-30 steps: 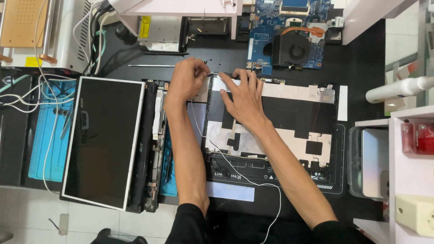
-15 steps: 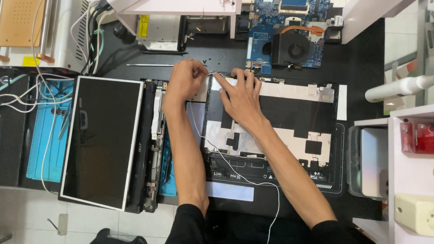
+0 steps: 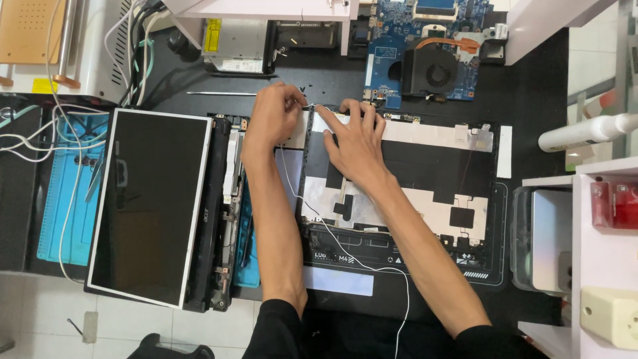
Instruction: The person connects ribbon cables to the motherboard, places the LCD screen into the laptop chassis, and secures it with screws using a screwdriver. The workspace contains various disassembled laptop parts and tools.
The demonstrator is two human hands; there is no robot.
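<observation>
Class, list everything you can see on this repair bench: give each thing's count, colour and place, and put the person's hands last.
Laptop lid panel: one, black with silver foil, centre of the bench.
Screen panel: one, black with a pale edge, left of the lid.
Circuit board: one, blue, with a black fan, top centre.
Metal drive box: one, silver, top left of centre.
Thin white cable: one, running across the lid toward the person.
Blue mat: one, far left.
White bottle: one, right edge.
Left hand: pinching something small at the lid's top corner.
Right hand: flat on the lid.
</observation>
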